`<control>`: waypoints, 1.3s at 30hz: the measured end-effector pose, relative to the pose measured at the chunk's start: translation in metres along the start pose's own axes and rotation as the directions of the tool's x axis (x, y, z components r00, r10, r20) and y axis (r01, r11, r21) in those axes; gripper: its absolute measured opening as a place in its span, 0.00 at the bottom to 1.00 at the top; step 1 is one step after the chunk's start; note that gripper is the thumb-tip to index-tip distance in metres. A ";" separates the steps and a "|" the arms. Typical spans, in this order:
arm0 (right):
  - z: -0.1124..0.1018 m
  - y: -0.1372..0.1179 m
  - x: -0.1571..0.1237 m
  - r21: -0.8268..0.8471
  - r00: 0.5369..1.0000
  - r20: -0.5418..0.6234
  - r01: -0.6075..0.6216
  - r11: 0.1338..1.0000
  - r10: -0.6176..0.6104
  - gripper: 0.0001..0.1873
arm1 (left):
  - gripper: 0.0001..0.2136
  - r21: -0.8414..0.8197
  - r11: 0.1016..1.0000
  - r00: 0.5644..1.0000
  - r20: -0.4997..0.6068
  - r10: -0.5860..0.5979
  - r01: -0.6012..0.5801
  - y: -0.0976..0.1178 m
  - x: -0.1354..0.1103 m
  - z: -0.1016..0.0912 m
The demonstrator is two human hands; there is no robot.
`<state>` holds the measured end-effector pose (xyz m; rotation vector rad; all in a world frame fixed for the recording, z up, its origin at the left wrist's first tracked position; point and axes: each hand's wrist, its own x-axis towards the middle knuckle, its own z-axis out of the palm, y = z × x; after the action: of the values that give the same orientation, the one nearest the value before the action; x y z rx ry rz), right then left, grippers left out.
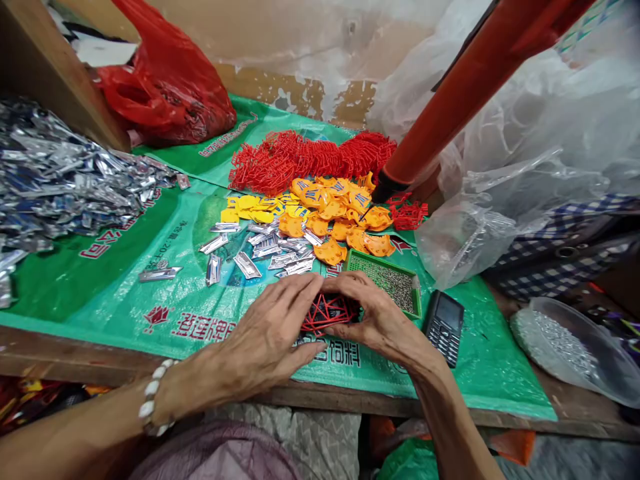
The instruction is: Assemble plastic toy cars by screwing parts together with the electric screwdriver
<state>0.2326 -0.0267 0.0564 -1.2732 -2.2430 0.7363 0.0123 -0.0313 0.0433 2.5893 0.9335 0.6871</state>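
Observation:
Near the front of the green sheet, a red plastic lattice frame (pixel 327 313) with dark parts under it sits between my two hands. My right hand (pixel 380 317) grips its right side, thumb at the front edge and fingers curled over the back. Along its left side, my left hand (pixel 275 327) holds on with fingers bent over the far edge and the thumb lower down; the fingertips are partly hidden. Just behind the hands lie silver foil-like pieces (pixel 247 265), orange plastic pieces (pixel 330 252) and a green tray (pixel 417 293) of small screws.
Yellow pieces (pixel 260 215) and a heap of red frames (pixel 300 160) lie farther back. Silver parts (pixel 65 173) pile up at left, near a red bag (pixel 170 80). A slanted red pole (pixel 450 87), a keypad phone (pixel 444 327) and a clear bowl (pixel 613 367) are at right.

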 end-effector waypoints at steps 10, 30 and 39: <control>0.034 -0.013 -0.038 0.217 0.894 -0.394 -0.134 0.967 0.213 0.29 | 0.29 0.191 0.980 0.986 0.166 0.028 -0.060 -0.027 -0.012 0.016; 0.045 -0.040 -0.029 0.779 0.600 0.001 -0.502 0.376 0.800 0.25 | 0.14 0.002 0.996 0.959 0.268 0.090 -0.094 -0.030 0.011 -0.001; 0.042 -0.036 -0.024 0.745 0.600 0.052 -0.556 0.369 0.798 0.27 | 0.17 -0.005 0.997 0.967 0.246 0.071 -0.072 -0.025 0.011 -0.004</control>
<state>0.1947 -0.0730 0.0451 -1.7183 -0.8452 1.3892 0.0043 -0.0052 0.0397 2.6458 0.7673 0.3677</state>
